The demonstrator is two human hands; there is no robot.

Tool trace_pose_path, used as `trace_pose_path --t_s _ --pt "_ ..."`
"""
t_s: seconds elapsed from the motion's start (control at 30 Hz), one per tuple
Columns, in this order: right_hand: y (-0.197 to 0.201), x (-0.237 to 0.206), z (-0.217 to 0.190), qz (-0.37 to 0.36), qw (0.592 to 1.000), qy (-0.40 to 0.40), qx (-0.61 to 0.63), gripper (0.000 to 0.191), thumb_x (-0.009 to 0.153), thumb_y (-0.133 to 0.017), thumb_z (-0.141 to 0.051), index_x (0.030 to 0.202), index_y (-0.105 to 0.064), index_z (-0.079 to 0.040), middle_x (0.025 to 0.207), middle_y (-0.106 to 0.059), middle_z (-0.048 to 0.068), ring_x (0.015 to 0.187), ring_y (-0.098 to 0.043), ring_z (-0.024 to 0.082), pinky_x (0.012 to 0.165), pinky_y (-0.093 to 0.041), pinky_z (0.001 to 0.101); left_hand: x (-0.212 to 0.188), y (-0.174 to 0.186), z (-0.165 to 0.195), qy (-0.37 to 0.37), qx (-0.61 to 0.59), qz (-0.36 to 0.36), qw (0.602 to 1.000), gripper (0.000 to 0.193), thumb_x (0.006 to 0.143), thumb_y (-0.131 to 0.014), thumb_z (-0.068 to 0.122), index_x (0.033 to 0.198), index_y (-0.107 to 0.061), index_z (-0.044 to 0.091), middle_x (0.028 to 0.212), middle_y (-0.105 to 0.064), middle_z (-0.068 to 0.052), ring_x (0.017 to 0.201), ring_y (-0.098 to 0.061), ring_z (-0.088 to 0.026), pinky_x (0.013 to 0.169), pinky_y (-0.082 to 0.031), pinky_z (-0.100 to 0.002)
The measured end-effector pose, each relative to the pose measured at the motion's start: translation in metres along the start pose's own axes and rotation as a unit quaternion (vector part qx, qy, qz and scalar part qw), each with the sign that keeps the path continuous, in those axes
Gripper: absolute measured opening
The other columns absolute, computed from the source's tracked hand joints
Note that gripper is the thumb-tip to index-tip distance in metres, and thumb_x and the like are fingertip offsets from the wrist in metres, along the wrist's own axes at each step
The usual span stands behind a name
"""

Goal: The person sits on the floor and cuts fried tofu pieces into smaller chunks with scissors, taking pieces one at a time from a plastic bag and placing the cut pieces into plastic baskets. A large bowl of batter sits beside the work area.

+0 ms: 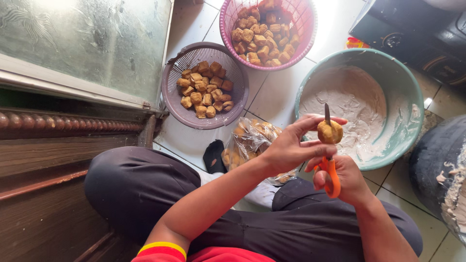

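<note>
Above the lap, orange-handled scissors (330, 167) are gripped in the right hand (342, 182), blades pointing straight up. Just above, a browned tofu puff (330, 132) is pinched by the left hand (289, 150), the blades entering from below. Beyond lie a teal basin (412, 87) of white batter and two baskets.

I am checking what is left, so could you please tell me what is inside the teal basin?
The teal basin holds white batter coating its bottom and walls. The tofu puff and left hand cover its near edge.
</note>
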State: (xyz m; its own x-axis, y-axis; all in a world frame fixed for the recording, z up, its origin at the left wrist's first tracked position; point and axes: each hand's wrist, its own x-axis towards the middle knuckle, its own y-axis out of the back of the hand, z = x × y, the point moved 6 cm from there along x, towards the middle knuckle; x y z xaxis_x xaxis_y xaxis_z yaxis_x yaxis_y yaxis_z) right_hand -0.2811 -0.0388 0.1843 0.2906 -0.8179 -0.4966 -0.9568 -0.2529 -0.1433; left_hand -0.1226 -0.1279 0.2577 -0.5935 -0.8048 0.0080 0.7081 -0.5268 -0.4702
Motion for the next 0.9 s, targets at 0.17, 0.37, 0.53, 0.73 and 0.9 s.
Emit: trace_pose_path --t_s 0.17,0.37,0.53,0.73,0.9 --pt "-0.006 0.001 -0.010 -0.025 0.999 0.042 0.020 0.062 0.079 -0.081 -0.049 0.103 -0.071 0.007 0.064 -0.067 0.007 0.056 -0.062 0.011 0.048 -0.043 0.0236 0.003 0.001 0.010 -0.011 -0.010 0.019 1.000 0.047 0.104 -0.071 0.008 0.147 -0.056 -0.004 0.120 -0.066 -0.014 0.117 -0.061 -0.019 0.106 -0.052 -0.034" --pt "-0.005 -0.002 -0.015 -0.038 0.997 0.045 0.058 0.062 0.080 -0.080 -0.048 0.105 -0.069 0.008 0.064 -0.069 0.010 0.054 -0.061 0.013 0.047 -0.044 0.0249 0.005 0.008 -0.001 0.005 -0.183 0.007 0.983 0.035 0.110 -0.058 0.008 0.144 -0.052 -0.001 0.136 -0.063 -0.009 0.123 -0.065 -0.015 0.112 -0.055 -0.039" --pt "-0.008 0.005 -0.013 0.008 0.999 0.002 0.045 0.045 0.090 -0.072 -0.036 0.105 -0.069 0.006 0.063 -0.068 0.009 0.055 -0.065 0.015 0.051 -0.051 0.0271 0.006 0.031 -0.049 0.077 -0.125 0.117 0.982 0.027 0.107 -0.060 0.014 0.130 -0.056 0.000 0.118 -0.066 -0.014 0.105 -0.066 -0.015 0.096 -0.060 -0.037" --pt "-0.013 0.012 -0.012 0.040 0.997 -0.063 -0.011 0.030 0.093 -0.066 -0.026 0.106 -0.071 0.000 0.060 -0.069 0.010 0.052 -0.062 0.013 0.050 -0.049 0.0264 -0.015 0.089 -0.164 0.212 -0.120 0.362 0.900 0.021 0.099 -0.066 0.016 0.116 -0.058 0.006 0.094 -0.056 -0.004 0.077 -0.060 -0.011 0.074 -0.059 -0.030" --pt "-0.018 0.012 -0.013 0.039 0.994 -0.093 -0.043 0.028 0.092 -0.066 -0.022 0.107 -0.073 0.001 0.060 -0.069 0.010 0.051 -0.060 0.013 0.047 -0.045 0.0265 -0.019 0.179 -0.169 0.122 -0.112 0.518 0.839 0.030 0.094 -0.064 0.020 0.116 -0.050 0.006 0.090 -0.056 -0.011 0.067 -0.055 -0.016 0.059 -0.046 -0.031"
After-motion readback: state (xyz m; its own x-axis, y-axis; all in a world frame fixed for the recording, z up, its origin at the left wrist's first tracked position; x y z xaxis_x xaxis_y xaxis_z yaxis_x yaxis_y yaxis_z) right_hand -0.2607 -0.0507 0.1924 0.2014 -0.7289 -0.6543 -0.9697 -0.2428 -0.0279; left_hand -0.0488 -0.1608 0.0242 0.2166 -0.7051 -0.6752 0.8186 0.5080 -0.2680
